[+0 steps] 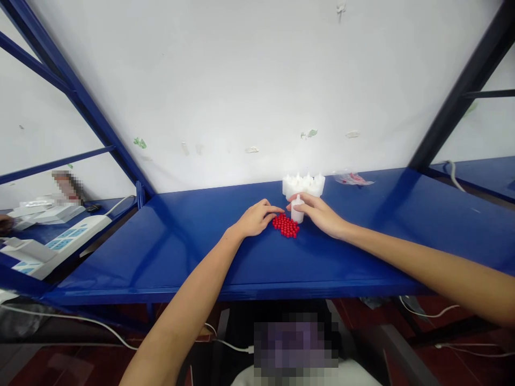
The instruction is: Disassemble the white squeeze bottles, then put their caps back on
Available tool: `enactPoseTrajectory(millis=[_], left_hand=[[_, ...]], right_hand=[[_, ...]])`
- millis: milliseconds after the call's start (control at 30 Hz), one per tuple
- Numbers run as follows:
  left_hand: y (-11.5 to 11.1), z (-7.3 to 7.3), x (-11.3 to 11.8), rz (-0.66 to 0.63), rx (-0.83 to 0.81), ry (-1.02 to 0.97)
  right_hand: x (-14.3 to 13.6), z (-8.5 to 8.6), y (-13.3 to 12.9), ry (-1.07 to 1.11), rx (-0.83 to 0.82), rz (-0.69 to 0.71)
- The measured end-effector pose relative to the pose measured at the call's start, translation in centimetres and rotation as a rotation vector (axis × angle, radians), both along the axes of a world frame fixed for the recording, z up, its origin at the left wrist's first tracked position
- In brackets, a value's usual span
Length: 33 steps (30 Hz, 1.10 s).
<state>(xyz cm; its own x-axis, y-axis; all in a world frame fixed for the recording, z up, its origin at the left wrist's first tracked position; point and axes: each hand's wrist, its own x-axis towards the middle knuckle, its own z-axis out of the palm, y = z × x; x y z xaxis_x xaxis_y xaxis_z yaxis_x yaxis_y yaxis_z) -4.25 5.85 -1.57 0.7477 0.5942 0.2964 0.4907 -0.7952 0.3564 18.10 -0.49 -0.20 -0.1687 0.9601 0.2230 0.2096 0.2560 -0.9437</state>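
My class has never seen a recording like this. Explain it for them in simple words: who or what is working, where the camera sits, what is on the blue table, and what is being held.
There is no machine here: a person works with two bare hands. The single picture comes from a camera worn on the head, looking forward and down, so the forearms reach in from below and from the right.

On the blue table lies a cluster of small red pieces. Behind, near the wall, stands a group of white bottles, with a clear plastic bag to their right.

The right hand holds one white bottle upright, nozzle up. The left hand has its fingertips at the edge of the red pieces.
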Motion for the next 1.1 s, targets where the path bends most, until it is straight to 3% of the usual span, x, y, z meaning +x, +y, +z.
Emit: enactPoseTrajectory(millis=[200, 433, 567, 700, 833, 967, 1100], left_hand=[[-0.2, 0.1, 0.1, 0.042, 0.029, 0.002], [-0.5, 0.6, 0.6, 0.096, 0.041, -0.169], [-1.7, 1.4, 1.5, 0.137, 0.122, -0.378], [-3.4, 2.0, 2.6, 0.063, 0.217, -0.462], [-4.5, 2.2, 3.3, -0.002, 0.34, -0.456], [-4.8, 2.1, 3.6, -0.08, 0.39, -0.393], [-5.0, 2.0, 3.8, -0.104, 0.379, -0.362]], right_hand=[[-0.7, -0.8, 0.5, 0.252, -0.082, -0.004], [-0.7, -0.6, 0.6, 0.395, 0.069, -0.097], [-0.1, 0.0, 0.1, 0.324, 0.227, -0.049], [0.0, 0.0, -0.5, 0.244, 0.263, 0.004], [-0.2, 0.1, -1.0, 0.051, 0.264, 0.111], [-0.4, 0.7, -1.4, -0.094, 0.368, 0.09], [-0.2, 1.0, -1.6, -0.208, 0.367, 0.096]])
